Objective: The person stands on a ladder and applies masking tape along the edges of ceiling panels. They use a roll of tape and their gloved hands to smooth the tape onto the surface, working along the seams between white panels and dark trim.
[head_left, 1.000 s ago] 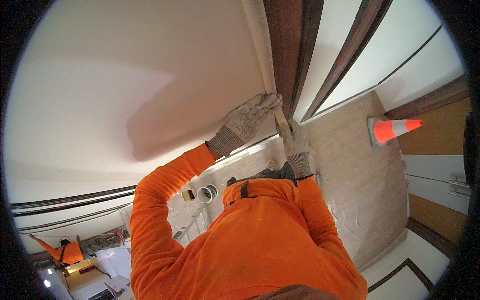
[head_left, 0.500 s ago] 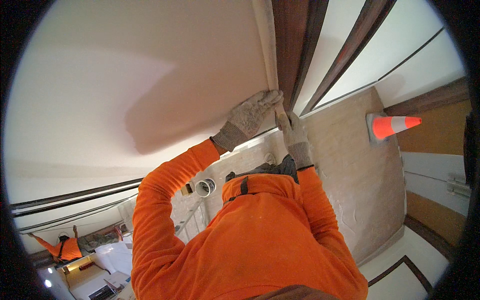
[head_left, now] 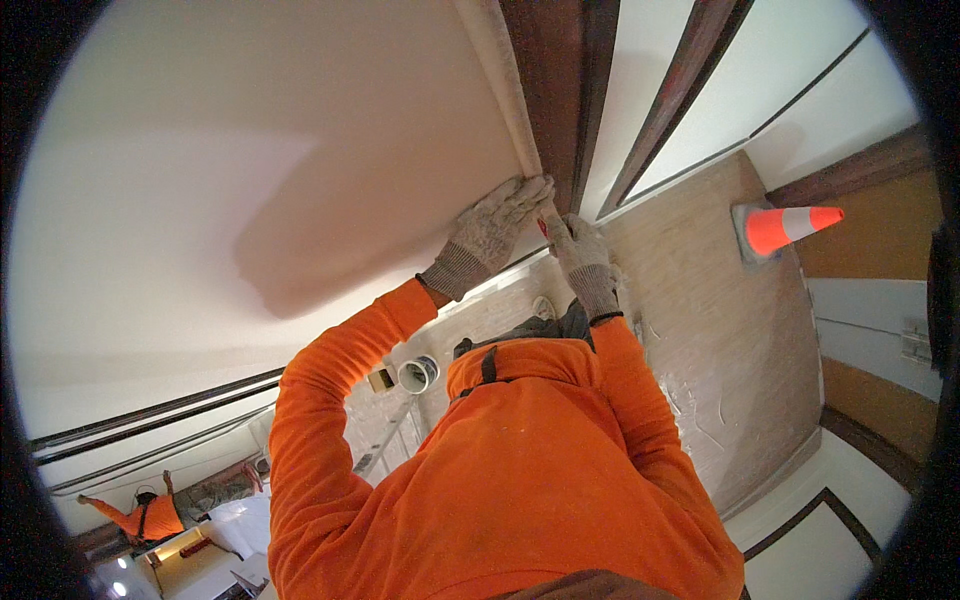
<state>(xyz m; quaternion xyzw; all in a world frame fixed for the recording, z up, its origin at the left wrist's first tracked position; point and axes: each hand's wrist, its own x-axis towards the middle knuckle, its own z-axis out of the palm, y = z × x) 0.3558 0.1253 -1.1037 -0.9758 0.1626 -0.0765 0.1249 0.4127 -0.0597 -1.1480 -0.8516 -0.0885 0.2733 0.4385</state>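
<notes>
A pale strip, like masking tape or paper (head_left: 505,75), runs down the wall's edge beside a dark wooden trim board (head_left: 548,90). My left hand (head_left: 490,230), in a dusty grey glove, lies with fingers stretched against the wall (head_left: 330,130) and the lower part of this strip. Just below and to the right, my gloved right hand (head_left: 582,255) is closed close to the strip. A small red thing (head_left: 543,228) shows at its fingertips, too little of it visible to name.
On the floor stand a white bucket (head_left: 418,375) and a small box (head_left: 381,380), near a metal ladder-like frame (head_left: 392,440). An orange cone (head_left: 790,230) stands at the right. Another person in orange (head_left: 155,515) has raised arms at the far lower left.
The view has shifted slightly. My right hand has moved a little down from the strip, and a red thing now shows by its fingertips. My left hand stays against the wall edge.
</notes>
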